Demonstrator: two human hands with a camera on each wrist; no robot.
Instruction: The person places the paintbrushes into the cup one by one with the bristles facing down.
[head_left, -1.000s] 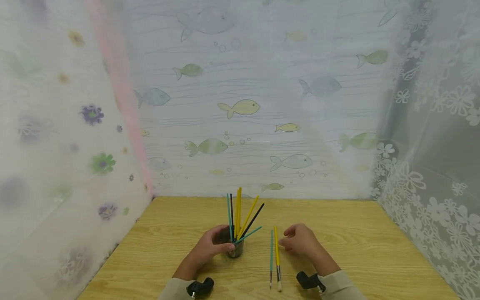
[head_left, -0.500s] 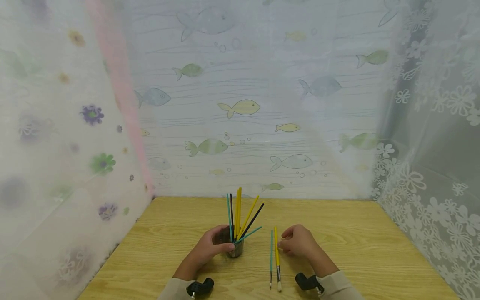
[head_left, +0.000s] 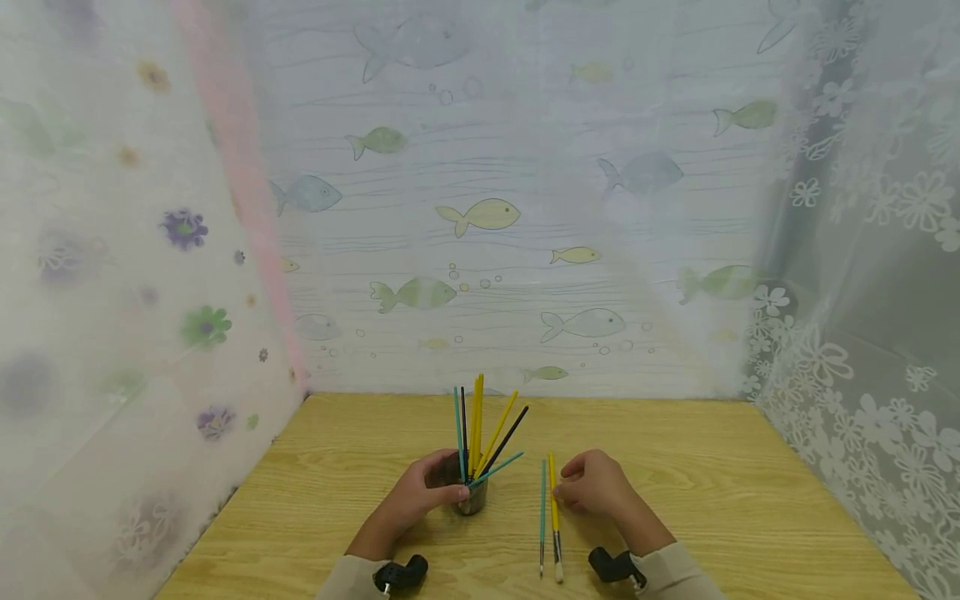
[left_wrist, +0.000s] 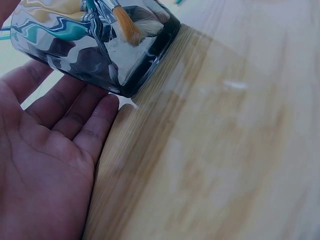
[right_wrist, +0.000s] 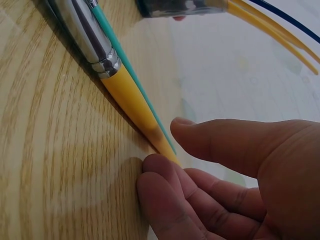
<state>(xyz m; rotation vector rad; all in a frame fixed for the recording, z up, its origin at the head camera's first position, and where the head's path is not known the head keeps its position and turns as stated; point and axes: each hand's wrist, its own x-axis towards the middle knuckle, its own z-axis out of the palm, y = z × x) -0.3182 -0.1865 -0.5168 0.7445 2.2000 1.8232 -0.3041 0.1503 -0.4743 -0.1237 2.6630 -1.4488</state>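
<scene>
A glass jar stands on the table with several yellow, teal and dark paintbrushes, handles up. My left hand holds it from the left, thumb at the near side and fingers around the far side. In the left wrist view, brush bristles show through the glass. To the jar's right, a yellow paintbrush and a thin teal paintbrush lie side by side, bristles toward me. My right hand is at the yellow handle, fingertips right beside it and the thumb apart from them, as the right wrist view shows.
The wooden table reaches back to a curtain printed with fish. Flowered sheets hang along the left and right sides. A black wrist mount sits at the left cuff, and another mount at the right.
My right hand has shifted slightly left, bringing its fingertips up to the yellow paintbrush. The left hand, the jar and both loose brushes stay in place.
</scene>
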